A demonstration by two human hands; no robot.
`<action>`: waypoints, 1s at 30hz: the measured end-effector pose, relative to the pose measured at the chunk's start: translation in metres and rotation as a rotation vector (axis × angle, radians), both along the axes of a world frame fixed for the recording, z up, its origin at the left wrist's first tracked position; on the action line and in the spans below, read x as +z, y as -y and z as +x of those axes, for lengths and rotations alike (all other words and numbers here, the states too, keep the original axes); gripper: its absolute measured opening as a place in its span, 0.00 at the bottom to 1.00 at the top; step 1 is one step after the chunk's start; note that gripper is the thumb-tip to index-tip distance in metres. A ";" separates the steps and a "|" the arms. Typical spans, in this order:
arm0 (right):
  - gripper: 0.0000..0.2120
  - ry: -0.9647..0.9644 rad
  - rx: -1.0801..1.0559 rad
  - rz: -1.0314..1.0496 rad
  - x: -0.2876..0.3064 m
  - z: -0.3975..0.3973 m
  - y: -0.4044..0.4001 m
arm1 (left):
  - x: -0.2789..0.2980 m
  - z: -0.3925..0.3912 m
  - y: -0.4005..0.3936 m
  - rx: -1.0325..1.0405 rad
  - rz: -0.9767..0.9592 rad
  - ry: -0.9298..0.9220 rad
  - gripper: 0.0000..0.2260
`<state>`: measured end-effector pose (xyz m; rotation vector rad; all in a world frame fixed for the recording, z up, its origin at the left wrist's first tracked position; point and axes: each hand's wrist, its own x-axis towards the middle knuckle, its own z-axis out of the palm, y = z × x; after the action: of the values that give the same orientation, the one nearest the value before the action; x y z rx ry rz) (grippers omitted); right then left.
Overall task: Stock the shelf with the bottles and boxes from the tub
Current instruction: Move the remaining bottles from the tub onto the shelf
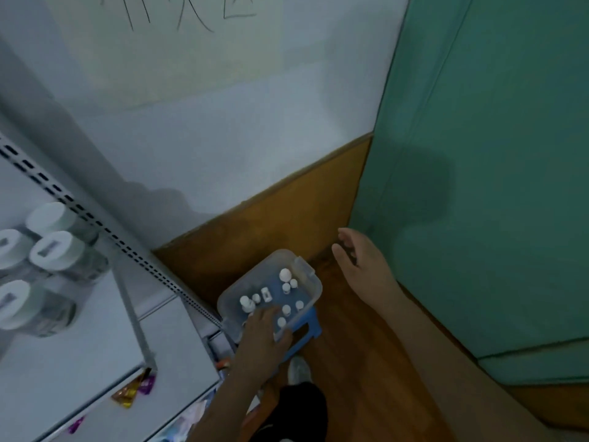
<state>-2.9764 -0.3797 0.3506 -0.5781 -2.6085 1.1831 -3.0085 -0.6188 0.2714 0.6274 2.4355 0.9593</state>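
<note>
A clear plastic tub (314, 282) sits on a blue stool (309, 327) on the floor, beside the grey metal shelf (95, 346). Inside the tub stand several small white-capped bottles (284, 275) and a small white box (266, 295). My left hand (261, 333) reaches into the near end of the tub, fingers stretched among the bottles and thumb by the rim. I cannot see anything held in it. My right hand (360, 263) hovers to the right of the tub with relaxed fingers, holding nothing.
Large white-lidded jars (55, 250) stand on an upper shelf board at the left. Coloured packets (134, 390) show on lower levels. A white wall with a wooden skirting (271, 218) is behind the tub, and a green panel (478, 186) stands to the right. The floor is wood.
</note>
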 end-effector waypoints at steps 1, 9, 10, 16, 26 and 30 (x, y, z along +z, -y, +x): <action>0.30 0.024 0.011 -0.002 -0.009 -0.015 -0.005 | -0.009 -0.011 -0.007 0.026 0.001 0.026 0.22; 0.25 0.300 0.156 -0.053 -0.076 -0.120 -0.032 | -0.095 -0.096 -0.033 0.351 -0.090 0.352 0.18; 0.24 0.335 0.183 -0.056 -0.086 -0.130 -0.034 | -0.103 -0.104 -0.033 0.406 -0.103 0.382 0.18; 0.17 0.503 0.336 -0.066 -0.177 -0.174 -0.030 | -0.179 -0.128 -0.022 0.702 -0.202 0.636 0.20; 0.24 0.550 0.593 0.208 -0.368 -0.235 -0.015 | -0.325 -0.162 -0.029 0.939 -0.227 0.439 0.26; 0.30 0.609 0.679 0.394 -0.422 -0.246 0.001 | -0.368 -0.173 -0.035 0.836 -0.226 0.360 0.30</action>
<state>-3.2226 -0.3804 -0.0717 0.0731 -3.6071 0.6232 -3.1810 -0.5843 -0.0968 -0.6496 2.4059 0.9406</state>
